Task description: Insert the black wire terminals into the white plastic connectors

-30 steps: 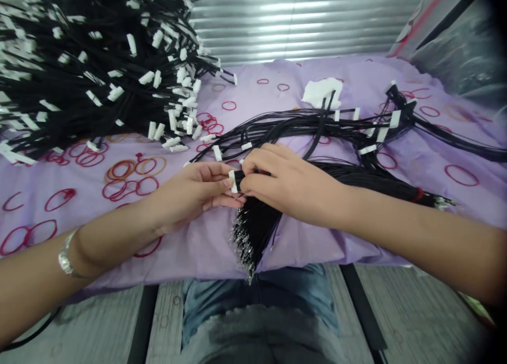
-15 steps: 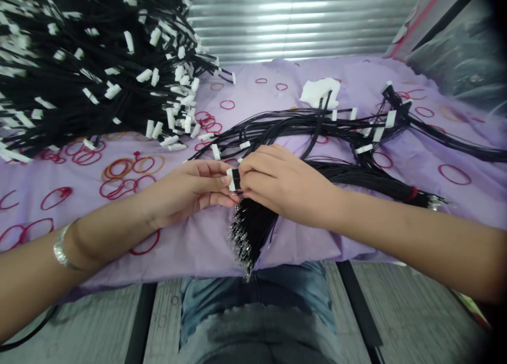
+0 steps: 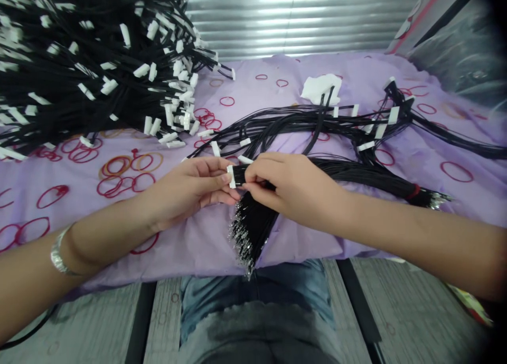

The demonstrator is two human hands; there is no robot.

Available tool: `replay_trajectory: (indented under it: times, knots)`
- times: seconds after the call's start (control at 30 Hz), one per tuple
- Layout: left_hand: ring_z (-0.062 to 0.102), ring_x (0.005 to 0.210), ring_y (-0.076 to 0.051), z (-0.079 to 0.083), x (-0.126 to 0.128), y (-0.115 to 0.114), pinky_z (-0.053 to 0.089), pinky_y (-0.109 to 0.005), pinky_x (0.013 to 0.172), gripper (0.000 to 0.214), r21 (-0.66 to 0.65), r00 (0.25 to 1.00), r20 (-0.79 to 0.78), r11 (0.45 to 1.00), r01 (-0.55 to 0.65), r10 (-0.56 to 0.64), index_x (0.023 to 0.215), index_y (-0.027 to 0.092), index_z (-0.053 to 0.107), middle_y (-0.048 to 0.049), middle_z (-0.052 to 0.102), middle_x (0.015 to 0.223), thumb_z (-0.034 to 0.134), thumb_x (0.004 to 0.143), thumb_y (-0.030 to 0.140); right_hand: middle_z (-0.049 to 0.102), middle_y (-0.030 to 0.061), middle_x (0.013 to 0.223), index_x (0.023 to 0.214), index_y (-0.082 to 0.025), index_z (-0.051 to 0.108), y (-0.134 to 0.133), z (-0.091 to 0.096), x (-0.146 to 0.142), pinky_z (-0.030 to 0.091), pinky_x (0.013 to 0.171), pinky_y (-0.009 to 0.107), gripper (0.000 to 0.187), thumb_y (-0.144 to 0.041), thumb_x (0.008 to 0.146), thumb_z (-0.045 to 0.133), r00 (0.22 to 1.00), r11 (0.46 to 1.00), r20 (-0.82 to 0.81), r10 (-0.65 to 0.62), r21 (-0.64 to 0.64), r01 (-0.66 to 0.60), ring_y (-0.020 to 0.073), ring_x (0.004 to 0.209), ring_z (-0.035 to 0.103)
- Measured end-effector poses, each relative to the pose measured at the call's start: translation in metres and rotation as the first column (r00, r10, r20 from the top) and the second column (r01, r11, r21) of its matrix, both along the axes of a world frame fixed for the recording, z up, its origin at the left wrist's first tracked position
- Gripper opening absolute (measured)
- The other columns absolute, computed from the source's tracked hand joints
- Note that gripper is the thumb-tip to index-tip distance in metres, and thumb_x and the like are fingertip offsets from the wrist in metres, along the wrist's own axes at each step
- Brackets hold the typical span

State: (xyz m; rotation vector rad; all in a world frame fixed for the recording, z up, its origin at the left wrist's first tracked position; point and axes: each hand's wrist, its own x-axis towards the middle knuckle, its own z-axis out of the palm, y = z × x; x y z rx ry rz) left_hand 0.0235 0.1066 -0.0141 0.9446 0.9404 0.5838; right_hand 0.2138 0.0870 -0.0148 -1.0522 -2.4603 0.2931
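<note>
My left hand point(image 3: 190, 187) pinches a small white connector point(image 3: 231, 176) between thumb and fingertips. My right hand point(image 3: 289, 187) is closed on the black wires point(image 3: 240, 172) that run into that connector, right beside the left fingertips. Under both hands lies a thick bundle of black wires point(image 3: 253, 224) with bare metal terminals point(image 3: 241, 248) hanging over the table's near edge. The bundle is tied with a red band point(image 3: 414, 190) at its right end.
A big heap of black wires with white connectors point(image 3: 91, 63) fills the back left. More connector-tipped wires point(image 3: 317, 122) spread across the middle and right. A white scrap point(image 3: 320, 87) lies at the back. A purple cloth with red rings point(image 3: 119, 174) covers the table.
Both hands have stayed close together at the connector. My right fingers have slid slightly right along the wires, so more of the black wire beside the connector shows.
</note>
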Motion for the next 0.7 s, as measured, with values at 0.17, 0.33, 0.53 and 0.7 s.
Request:
replay_trajectory:
  times: [0.17,0.33,0.53,0.7]
  knots:
    - [0.066,0.062,-0.009,-0.0011,0.0006,-0.0008,0.058,-0.013,0.059,0.011,0.039,1.0,-0.011,0.999,0.019,-0.018,0.087,0.012,0.062,-0.0032,0.067,0.071,0.056,0.08,0.006,0.056,-0.0003,0.067,0.07,-0.012,0.062,0.0054,-0.0008,-0.0012,0.033,0.062,0.021,0.011,-0.013,0.08,0.055,0.999,0.999,-0.045,-0.016,-0.034,0.014,0.0084,0.063,0.047]
    - [0.067,0.064,-0.01,-0.0011,0.0024,-0.0026,0.059,-0.014,0.062,0.009,0.056,0.999,-0.05,0.998,0.012,-0.009,0.084,0.011,0.064,-0.0038,0.068,0.07,0.057,0.08,0.007,0.055,0.0005,0.067,0.07,-0.011,0.062,0.0045,0.0015,-0.0031,0.031,0.061,0.022,0.012,-0.012,0.079,0.053,0.998,0.997,-0.008,-0.069,-0.034,0.068,0.0089,0.063,0.046]
    - [0.068,0.065,-0.01,0.0006,0.0026,-0.0032,0.06,-0.014,0.064,0.009,0.049,0.998,-0.053,0.998,0.027,-0.025,0.087,0.008,0.063,-0.0047,0.068,0.073,0.057,0.079,0.007,0.054,-0.0013,0.063,0.066,-0.012,0.061,0.0034,-0.0004,-0.0041,0.03,0.059,0.021,0.01,-0.011,0.074,0.055,0.995,0.996,-0.07,-0.069,-0.054,0.065,0.0078,0.06,0.045]
    - [0.068,0.068,-0.009,0.0029,0.0017,-0.0035,0.06,-0.013,0.067,0.008,0.037,0.999,-0.048,0.999,0.018,-0.017,0.086,0.008,0.062,-0.0038,0.068,0.074,0.056,0.08,0.007,0.053,-0.0019,0.063,0.065,-0.012,0.059,0.0052,-0.0041,-0.0041,0.031,0.059,0.02,0.011,-0.013,0.076,0.056,0.994,0.999,-0.103,-0.036,-0.014,0.035,0.0073,0.06,0.045]
